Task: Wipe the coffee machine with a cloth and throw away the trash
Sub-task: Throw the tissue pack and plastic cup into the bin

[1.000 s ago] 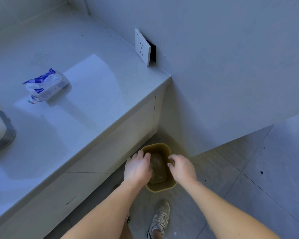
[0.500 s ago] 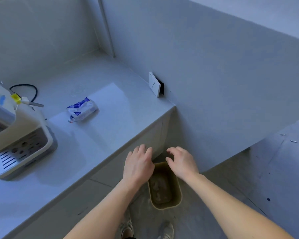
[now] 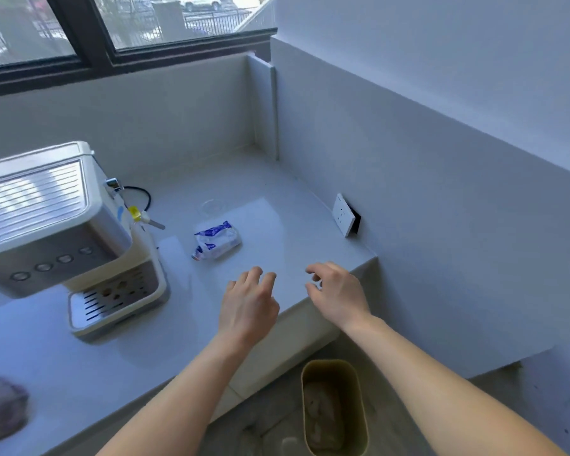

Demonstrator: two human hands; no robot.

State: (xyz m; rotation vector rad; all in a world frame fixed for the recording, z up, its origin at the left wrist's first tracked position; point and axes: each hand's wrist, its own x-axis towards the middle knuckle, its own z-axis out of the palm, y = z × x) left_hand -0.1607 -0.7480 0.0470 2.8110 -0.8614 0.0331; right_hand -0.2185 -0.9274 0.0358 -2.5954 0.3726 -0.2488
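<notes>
A white coffee machine (image 3: pixel 56 225) stands at the left of the grey counter (image 3: pixel 277 225). A dark crumpled cloth (image 3: pixel 0 409) lies at the counter's near left edge. On the floor below the counter's end stands a tan trash bin (image 3: pixel 359 390) with pale crumpled trash (image 3: pixel 321 413) inside. My left hand (image 3: pixel 247 307) hovers over the counter, fingers apart, holding nothing. My right hand (image 3: pixel 338 291) hangs over the counter's near right corner, fingers loosely curled and empty. Both hands are well above the bin.
A blue and white packet of wipes (image 3: pixel 216 240) lies on the counter beyond my left hand. A white wall socket (image 3: pixel 343 214) sits on the right wall panel. A black cord (image 3: pixel 142 195) curls behind the machine. A window runs along the back.
Both hands have risen from the bin's rim to above the counter, empty. The view has tilted up, so the coffee machine, window and cloth now show.
</notes>
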